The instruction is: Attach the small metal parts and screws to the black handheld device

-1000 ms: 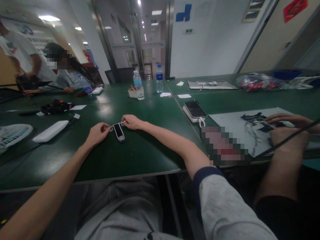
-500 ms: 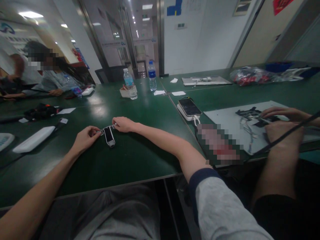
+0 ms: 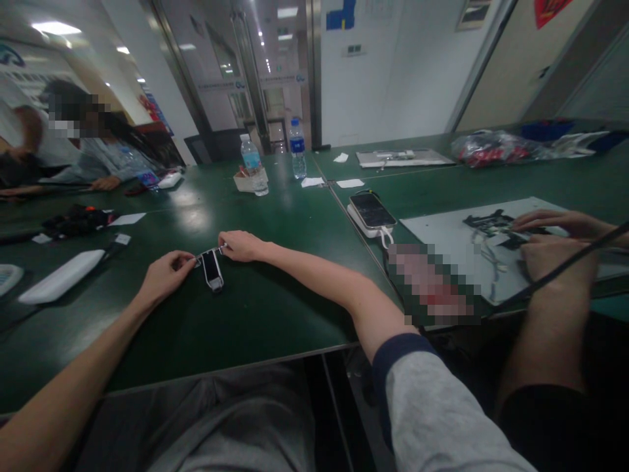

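Note:
A small oblong object with a black face and a silver frame (image 3: 211,267), perhaps a folding pocket tool, is between my hands at the table. Thin metal parts stick out from both sides of its upper end. My left hand (image 3: 170,274) pinches the part on the left between thumb and fingers. On the other side, my right hand (image 3: 240,246) has its fingertips closed on the part that points right. The exact shape of these parts is too small to make out.
The green table (image 3: 265,295) carries a phone (image 3: 372,211) on a white block to the right. Farther back stand two water bottles (image 3: 297,151). A white device (image 3: 63,276) lies at left. Another person's hands (image 3: 555,236) work over a white board (image 3: 442,229).
The view has shifted very slightly. Both hands keep their grip on the small silver-framed object, with hardly any other movement.

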{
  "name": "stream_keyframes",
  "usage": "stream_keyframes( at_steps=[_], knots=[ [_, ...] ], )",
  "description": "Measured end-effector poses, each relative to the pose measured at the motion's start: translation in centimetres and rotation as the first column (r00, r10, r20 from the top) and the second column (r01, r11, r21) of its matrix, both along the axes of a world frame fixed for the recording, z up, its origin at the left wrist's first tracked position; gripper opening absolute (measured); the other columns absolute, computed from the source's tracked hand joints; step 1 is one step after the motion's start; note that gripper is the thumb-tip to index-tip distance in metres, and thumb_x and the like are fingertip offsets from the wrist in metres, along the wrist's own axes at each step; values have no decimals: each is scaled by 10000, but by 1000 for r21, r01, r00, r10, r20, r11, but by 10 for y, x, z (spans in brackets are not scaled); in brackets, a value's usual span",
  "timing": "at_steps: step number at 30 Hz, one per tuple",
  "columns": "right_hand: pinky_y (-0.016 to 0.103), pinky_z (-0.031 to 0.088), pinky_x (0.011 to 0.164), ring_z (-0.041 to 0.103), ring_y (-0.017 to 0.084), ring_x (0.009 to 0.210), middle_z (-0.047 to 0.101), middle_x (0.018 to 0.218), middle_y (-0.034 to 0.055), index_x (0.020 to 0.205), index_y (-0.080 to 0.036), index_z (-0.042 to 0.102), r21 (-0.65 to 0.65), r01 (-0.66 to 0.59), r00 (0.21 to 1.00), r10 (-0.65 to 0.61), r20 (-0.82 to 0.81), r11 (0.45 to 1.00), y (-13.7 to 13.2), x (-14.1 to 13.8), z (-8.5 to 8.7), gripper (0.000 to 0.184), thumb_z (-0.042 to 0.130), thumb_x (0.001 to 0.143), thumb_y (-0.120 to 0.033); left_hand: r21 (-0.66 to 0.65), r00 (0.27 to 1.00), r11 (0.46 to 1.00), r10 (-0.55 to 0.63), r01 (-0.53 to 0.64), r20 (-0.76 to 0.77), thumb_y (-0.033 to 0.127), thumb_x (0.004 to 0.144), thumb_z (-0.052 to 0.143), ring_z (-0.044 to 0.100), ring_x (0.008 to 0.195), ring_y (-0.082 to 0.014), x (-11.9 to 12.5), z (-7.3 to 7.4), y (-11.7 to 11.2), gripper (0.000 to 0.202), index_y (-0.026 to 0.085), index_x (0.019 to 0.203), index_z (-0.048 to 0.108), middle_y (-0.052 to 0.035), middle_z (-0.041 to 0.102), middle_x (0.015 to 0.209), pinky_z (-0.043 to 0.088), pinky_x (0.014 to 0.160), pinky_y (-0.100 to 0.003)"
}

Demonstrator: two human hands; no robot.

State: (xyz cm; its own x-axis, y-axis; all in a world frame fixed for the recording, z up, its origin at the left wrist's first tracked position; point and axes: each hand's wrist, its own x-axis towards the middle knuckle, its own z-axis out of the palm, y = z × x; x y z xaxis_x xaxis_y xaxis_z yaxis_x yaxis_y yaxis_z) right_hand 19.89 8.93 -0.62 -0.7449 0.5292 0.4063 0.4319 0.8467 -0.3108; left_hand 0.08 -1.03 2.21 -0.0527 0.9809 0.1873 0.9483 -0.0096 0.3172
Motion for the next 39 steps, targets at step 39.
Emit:
stream_keyframes(
  at_steps=[39],
  knots=[
    [226, 368, 603, 532, 129, 688, 609, 805, 36, 901, -151, 545, -80, 17, 999, -21, -46, 997, -14, 6, 6, 137, 526, 809, -251, 63, 988, 988, -144, 140, 62, 504, 759, 482, 541, 665, -170, -10, -8, 2, 404, 173, 943, 624, -11, 575, 716, 406, 590, -256]
  ],
)
